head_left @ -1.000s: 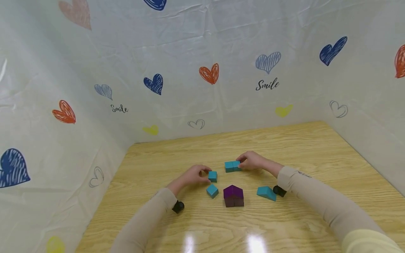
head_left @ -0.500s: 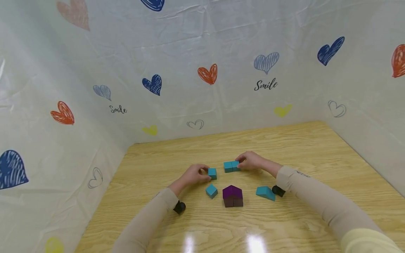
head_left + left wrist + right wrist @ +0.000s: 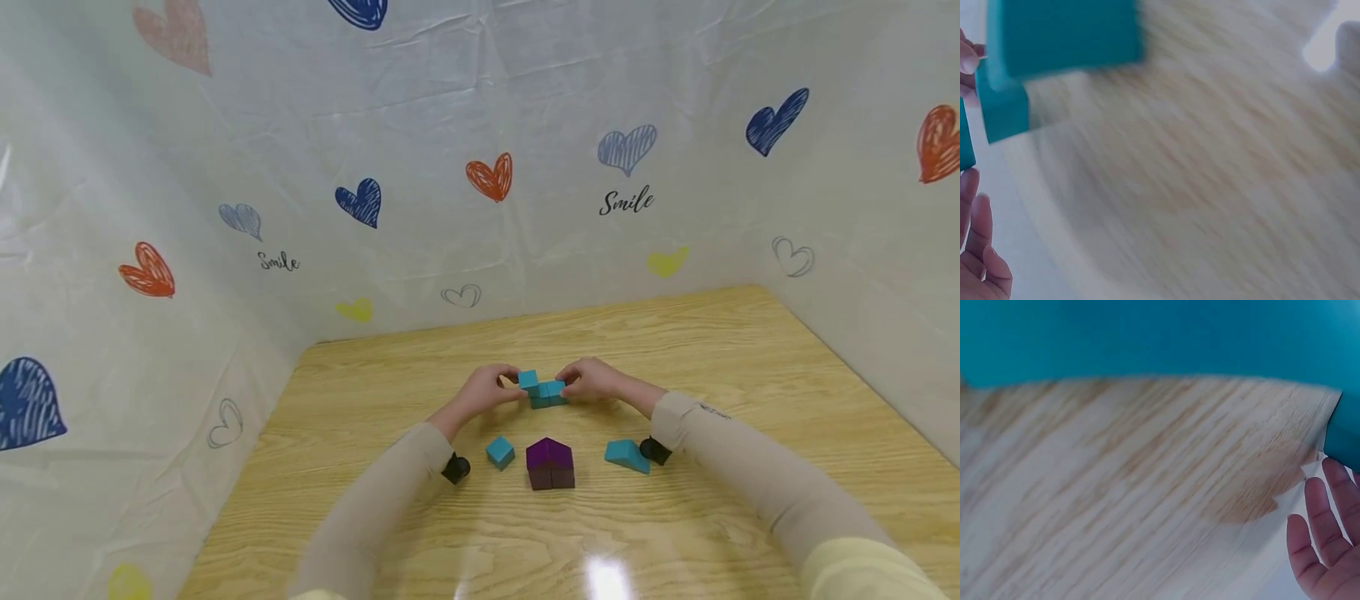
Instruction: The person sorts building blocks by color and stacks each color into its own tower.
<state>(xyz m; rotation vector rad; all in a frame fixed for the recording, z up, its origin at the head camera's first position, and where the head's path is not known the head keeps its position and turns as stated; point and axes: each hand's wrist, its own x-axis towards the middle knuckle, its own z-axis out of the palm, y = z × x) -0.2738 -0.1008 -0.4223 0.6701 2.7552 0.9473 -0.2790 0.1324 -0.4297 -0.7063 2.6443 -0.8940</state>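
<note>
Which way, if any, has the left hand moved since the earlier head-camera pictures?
Yes. Against the purple-topped stack, the left hand has gone rightward and away from the person, bringing a blue cube up to the paired blue cubes.

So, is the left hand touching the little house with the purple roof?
Apart. The head view shows bare table between the left hand and the little house; that hand pinches the raised blue cube.
</note>
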